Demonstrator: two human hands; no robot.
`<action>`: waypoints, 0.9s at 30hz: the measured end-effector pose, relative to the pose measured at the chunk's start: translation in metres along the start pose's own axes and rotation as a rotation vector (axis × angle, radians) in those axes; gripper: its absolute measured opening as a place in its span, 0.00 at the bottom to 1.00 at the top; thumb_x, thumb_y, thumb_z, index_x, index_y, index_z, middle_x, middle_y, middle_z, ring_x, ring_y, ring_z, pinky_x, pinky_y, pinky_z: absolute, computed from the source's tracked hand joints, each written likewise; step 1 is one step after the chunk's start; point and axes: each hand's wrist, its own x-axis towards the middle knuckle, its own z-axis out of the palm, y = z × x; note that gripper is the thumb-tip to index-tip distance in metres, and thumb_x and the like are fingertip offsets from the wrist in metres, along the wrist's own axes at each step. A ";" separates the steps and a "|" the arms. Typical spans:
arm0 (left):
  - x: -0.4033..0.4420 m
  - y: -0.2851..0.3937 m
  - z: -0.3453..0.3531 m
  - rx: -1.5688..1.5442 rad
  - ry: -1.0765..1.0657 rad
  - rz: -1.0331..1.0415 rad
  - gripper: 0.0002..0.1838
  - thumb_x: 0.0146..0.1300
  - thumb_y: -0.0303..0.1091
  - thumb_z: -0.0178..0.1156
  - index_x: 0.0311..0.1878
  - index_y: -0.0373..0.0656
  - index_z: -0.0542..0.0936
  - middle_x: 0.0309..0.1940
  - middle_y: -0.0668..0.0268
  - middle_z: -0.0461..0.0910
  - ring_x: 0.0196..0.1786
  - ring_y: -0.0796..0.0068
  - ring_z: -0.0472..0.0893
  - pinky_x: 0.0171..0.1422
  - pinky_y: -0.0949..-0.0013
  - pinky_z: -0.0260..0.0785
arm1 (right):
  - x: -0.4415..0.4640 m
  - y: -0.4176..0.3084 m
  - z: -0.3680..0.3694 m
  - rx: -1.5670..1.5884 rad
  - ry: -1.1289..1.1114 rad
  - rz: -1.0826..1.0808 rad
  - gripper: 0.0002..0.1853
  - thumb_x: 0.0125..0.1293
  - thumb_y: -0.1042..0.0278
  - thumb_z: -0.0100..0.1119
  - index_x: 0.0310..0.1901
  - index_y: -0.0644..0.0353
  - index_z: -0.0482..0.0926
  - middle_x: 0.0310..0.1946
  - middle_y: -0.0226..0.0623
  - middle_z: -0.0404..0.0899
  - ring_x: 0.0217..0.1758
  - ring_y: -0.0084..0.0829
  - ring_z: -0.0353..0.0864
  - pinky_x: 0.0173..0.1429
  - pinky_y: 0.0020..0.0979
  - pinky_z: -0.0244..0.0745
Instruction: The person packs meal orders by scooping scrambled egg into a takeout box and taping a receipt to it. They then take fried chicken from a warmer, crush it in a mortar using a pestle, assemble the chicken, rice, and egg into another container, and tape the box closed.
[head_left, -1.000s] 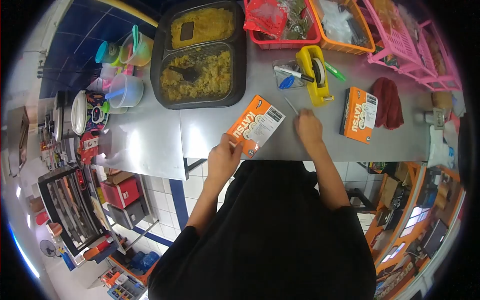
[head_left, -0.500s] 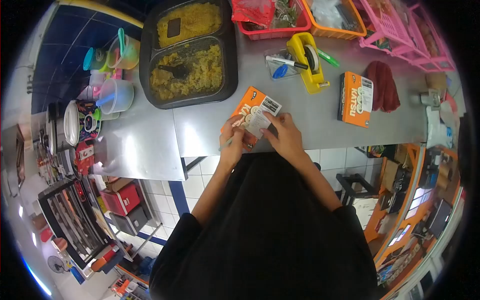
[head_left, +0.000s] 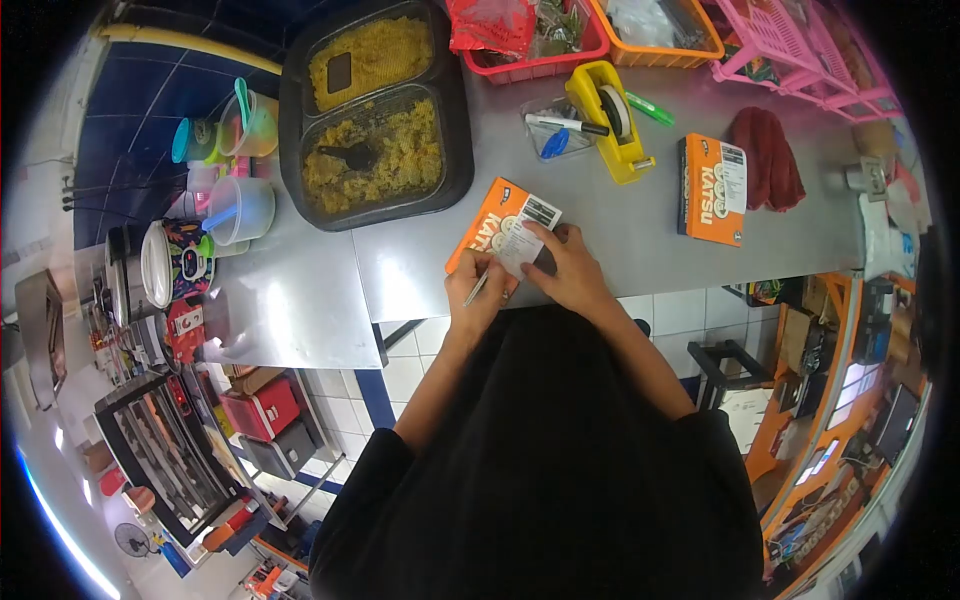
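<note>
Left hand (head_left: 476, 290) curled — right hand (head_left: 572, 268) just beside it.

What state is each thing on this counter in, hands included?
Left hand: closed around a slim pen
Right hand: touching the white label
Near orange box: labelled, partly hidden by the hands
Far orange box: labelled, untouched
Red cloth: bunched up
Black tray: food in both compartments
Tape dispenser: tape roll loaded
Red basket: filled

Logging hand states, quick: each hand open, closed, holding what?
Left hand: closed on a slim pen-like stick.
Right hand: touching the label on the orange box; grip unclear.
</note>
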 end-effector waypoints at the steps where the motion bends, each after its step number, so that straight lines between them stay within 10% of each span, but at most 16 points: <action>1: 0.001 0.000 0.001 -0.015 0.027 -0.027 0.08 0.68 0.31 0.63 0.39 0.34 0.79 0.27 0.58 0.85 0.27 0.77 0.84 0.27 0.71 0.76 | 0.000 0.000 0.000 0.023 -0.022 0.020 0.36 0.61 0.53 0.71 0.71 0.37 0.69 0.55 0.57 0.71 0.60 0.57 0.74 0.61 0.49 0.75; 27: 0.021 0.028 0.009 -0.021 -0.075 -0.080 0.06 0.65 0.29 0.62 0.36 0.35 0.81 0.24 0.58 0.85 0.27 0.69 0.85 0.33 0.66 0.76 | -0.001 0.009 0.000 0.085 -0.046 0.020 0.41 0.60 0.51 0.71 0.75 0.32 0.64 0.59 0.58 0.71 0.63 0.59 0.73 0.64 0.51 0.75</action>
